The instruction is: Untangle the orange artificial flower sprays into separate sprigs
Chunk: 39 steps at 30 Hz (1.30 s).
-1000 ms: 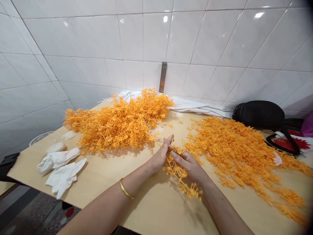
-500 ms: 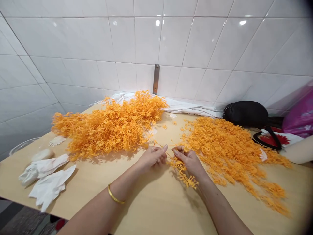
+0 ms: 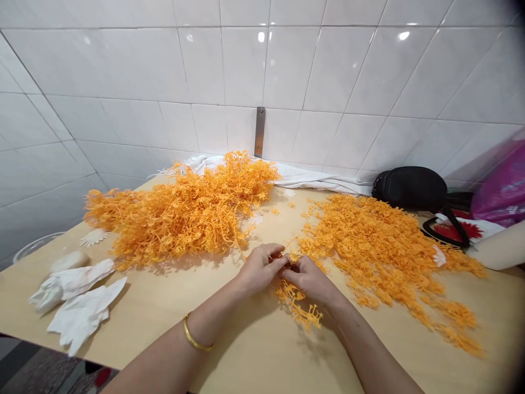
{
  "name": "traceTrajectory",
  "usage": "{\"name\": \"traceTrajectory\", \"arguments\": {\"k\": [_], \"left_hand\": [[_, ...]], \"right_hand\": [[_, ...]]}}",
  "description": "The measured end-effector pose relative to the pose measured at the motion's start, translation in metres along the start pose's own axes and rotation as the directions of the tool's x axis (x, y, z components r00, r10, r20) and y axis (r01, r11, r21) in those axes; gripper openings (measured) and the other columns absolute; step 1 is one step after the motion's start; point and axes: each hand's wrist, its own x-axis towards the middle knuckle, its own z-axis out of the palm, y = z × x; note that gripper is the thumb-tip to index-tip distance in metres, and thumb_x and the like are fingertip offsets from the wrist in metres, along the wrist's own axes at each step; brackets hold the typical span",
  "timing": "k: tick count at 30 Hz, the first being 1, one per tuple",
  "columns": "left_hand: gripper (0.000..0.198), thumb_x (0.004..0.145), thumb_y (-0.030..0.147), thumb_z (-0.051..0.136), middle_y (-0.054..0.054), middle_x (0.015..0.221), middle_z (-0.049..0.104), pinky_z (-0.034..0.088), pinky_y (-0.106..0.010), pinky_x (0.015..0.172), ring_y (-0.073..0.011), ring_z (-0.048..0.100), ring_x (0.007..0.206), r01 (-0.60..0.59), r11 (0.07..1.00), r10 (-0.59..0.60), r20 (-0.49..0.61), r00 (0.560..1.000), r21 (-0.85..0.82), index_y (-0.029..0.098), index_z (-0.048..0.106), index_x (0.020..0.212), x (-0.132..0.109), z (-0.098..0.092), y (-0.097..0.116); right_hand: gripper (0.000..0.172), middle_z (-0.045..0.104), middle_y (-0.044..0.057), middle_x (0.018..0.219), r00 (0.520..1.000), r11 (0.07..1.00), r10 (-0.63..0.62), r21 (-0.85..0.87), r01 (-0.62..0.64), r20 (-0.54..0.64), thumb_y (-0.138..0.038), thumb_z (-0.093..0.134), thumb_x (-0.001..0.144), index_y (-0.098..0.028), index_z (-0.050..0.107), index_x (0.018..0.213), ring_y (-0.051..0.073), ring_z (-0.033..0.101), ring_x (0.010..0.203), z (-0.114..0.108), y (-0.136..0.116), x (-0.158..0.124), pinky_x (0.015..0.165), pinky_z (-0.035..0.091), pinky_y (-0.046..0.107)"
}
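My left hand [image 3: 262, 267] and my right hand [image 3: 307, 278] meet over the table, fingertips pinched together. Between them is an orange plastic flower sprig [image 3: 301, 306], its branched end hanging below my right hand. The exact spot where the fingers grip is partly hidden. A tall heap of orange plastic sprigs [image 3: 184, 213] lies to the left, behind my left hand. To the right spreads a flatter pile of orange sprigs [image 3: 381, 246], close to my right hand.
Crumpled white tissues [image 3: 82, 306] lie at the left table edge. A black pouch [image 3: 410, 187] and a purple bag [image 3: 498, 189] stand at the back right. White cloth [image 3: 315, 179] runs along the tiled wall. White petal-like pieces [image 3: 94, 237] are scattered about.
My hands have come together; they were apart half a second ago. The left moved right, the right moved left, and the hanging sprig shifted slightly left and down.
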Motion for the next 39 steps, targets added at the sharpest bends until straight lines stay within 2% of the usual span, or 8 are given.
{"name": "traceTrajectory", "arguments": {"k": [3,6,13,16,22,27,33,39], "left_hand": [[0.016,0.068,0.029,0.055,-0.001,0.059,0.053,0.035,-0.021,0.05,-0.0098,0.047,0.055,0.069,0.997,-0.068,0.029,0.997,-0.038,0.013,0.056,0.064,0.001,0.004,-0.007],[0.012,0.065,0.024,0.056,0.001,0.056,0.051,0.033,-0.02,0.047,-0.0089,0.045,0.052,0.11,0.993,-0.112,-0.047,0.993,-0.033,0.013,0.053,0.061,0.003,0.002,-0.012],[0.02,0.063,0.023,0.056,0.005,0.044,0.035,0.023,-0.02,0.043,-0.0053,0.031,0.043,0.107,0.994,-0.106,-0.146,0.984,-0.007,0.015,0.045,0.048,0.01,-0.008,-0.03],[0.012,0.06,0.017,0.056,0.004,0.047,0.04,0.025,-0.02,0.043,-0.0055,0.035,0.044,0.133,0.989,-0.139,-0.115,0.984,-0.059,0.014,0.048,0.051,0.007,-0.006,-0.024],[0.01,0.061,0.017,0.058,0.004,0.051,0.045,0.028,-0.018,0.043,-0.0047,0.038,0.042,0.263,0.844,-0.294,0.006,0.956,-0.467,0.017,0.055,0.07,0.0,-0.006,0.001],[0.02,0.066,0.033,0.06,0.006,0.038,0.037,0.022,-0.018,0.039,-0.0033,0.029,0.035,0.261,0.864,-0.285,0.009,0.959,-0.431,0.014,0.055,0.062,0.003,-0.007,-0.004],[0.02,0.067,0.028,0.058,0.002,0.047,0.05,0.032,-0.02,0.043,-0.0067,0.044,0.039,0.239,0.837,-0.302,-0.051,0.952,-0.492,0.015,0.046,0.059,0.004,0.001,-0.012],[0.023,0.067,0.031,0.057,0.003,0.044,0.048,0.034,-0.02,0.042,-0.0073,0.044,0.037,0.197,0.834,-0.253,-0.041,0.967,-0.515,0.016,0.043,0.059,0.002,0.005,-0.011]], "right_hand": [[0.011,0.045,-0.003,0.053,0.999,0.988,0.033,0.15,-0.038,0.038,-0.024,0.057,0.065,-0.014,0.055,0.061,0.008,0.039,0.052,0.002,0.0,0.0,0.05,0.03,0.022],[0.015,0.049,-0.002,0.055,0.998,0.977,0.043,0.205,-0.052,0.048,-0.027,0.062,0.064,-0.013,0.058,0.064,0.009,0.043,0.054,0.001,-0.002,0.0,0.053,0.033,0.023],[0.038,0.047,-0.006,0.058,0.988,0.952,0.051,0.306,-0.003,-0.148,-0.035,0.07,0.059,-0.018,0.052,0.087,0.008,0.044,0.05,-0.009,-0.002,0.001,0.048,0.033,0.023],[0.026,0.046,-0.004,0.057,0.985,0.973,-0.012,0.227,0.051,-0.171,-0.038,0.064,0.066,-0.017,0.052,0.075,0.008,0.041,0.05,-0.009,-0.002,0.001,0.049,0.031,0.022],[0.024,0.04,-0.005,0.055,0.978,0.997,-0.079,-0.01,0.078,-0.194,-0.037,0.055,0.073,-0.017,0.047,0.061,0.008,0.035,0.051,-0.006,0.003,0.002,0.05,0.029,0.022],[0.02,0.046,-0.003,0.06,0.988,0.998,-0.06,0.0,0.06,-0.14,-0.035,0.054,0.073,-0.017,0.049,0.066,0.01,0.041,0.056,-0.005,0.003,0.004,0.054,0.033,0.023],[0.021,0.052,0.0,0.066,0.99,0.981,-0.036,0.184,0.061,-0.138,-0.037,0.055,0.073,-0.018,0.048,0.07,0.011,0.047,0.061,0.0,-0.003,0.003,0.059,0.037,0.025],[0.022,0.052,-0.001,0.062,0.982,0.99,-0.116,0.057,0.126,-0.146,-0.039,0.05,0.078,-0.018,0.046,0.07,0.011,0.046,0.058,0.006,0.0,0.005,0.056,0.036,0.024]]}}
